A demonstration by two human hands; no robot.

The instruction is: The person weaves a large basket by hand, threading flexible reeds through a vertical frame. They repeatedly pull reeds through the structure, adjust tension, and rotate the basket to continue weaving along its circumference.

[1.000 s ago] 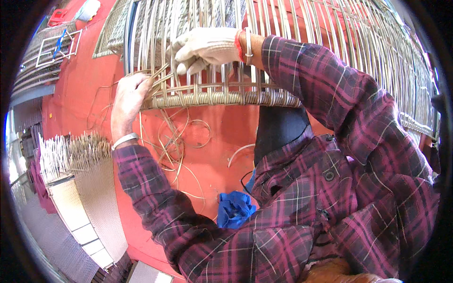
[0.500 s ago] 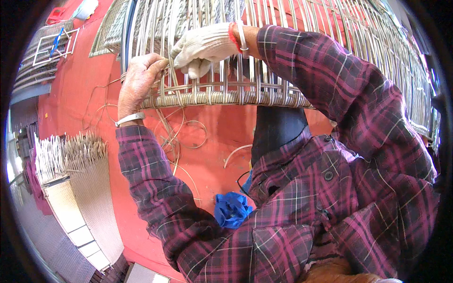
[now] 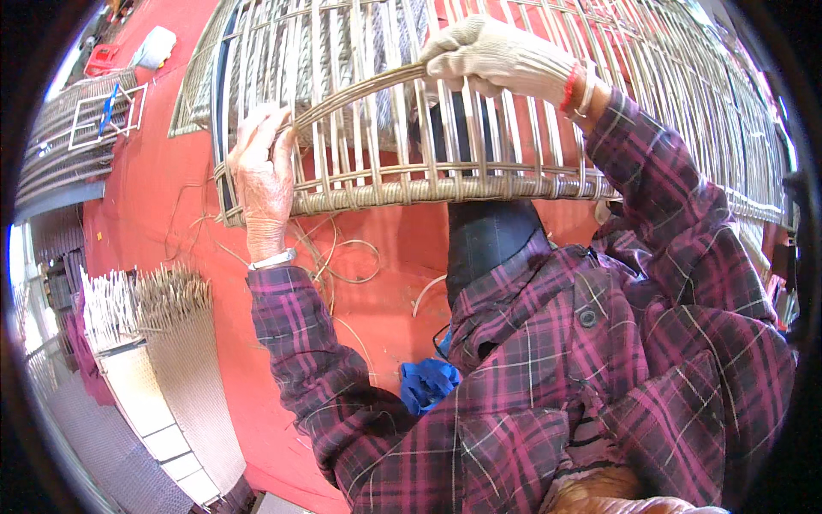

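We see a large woven cane frame filling the upper middle of the view, its upright slats standing apart with open gaps between them and its lower edge bound by a thick woven rim. A single bent cane strip arcs across the front of the slats, running from one hand to the other.

Our left hand, bare, sits at the frame's left end, fingers curled around the outer slats and the low end of the strip, so it is closed on the frame. Our right hand, in a pale knit glove, is up near the frame's top, closed over the high end of the strip, pressing it against the slats. A red band shows at that wrist, and a pale bracelet at the left one.

Below the rim, loose cane strands curl over the red floor, and a good stretch of floor lies open to the left of the frame. A crumpled blue cloth lies lower still, just beside our plaid sleeve. A dark upright piece stands under the rim, between our arms.

Well to the lower left of the frame, a bundle of cut cane sticks rests on a woven panel. Far above-left of the frame lie another slatted rack and a red box.
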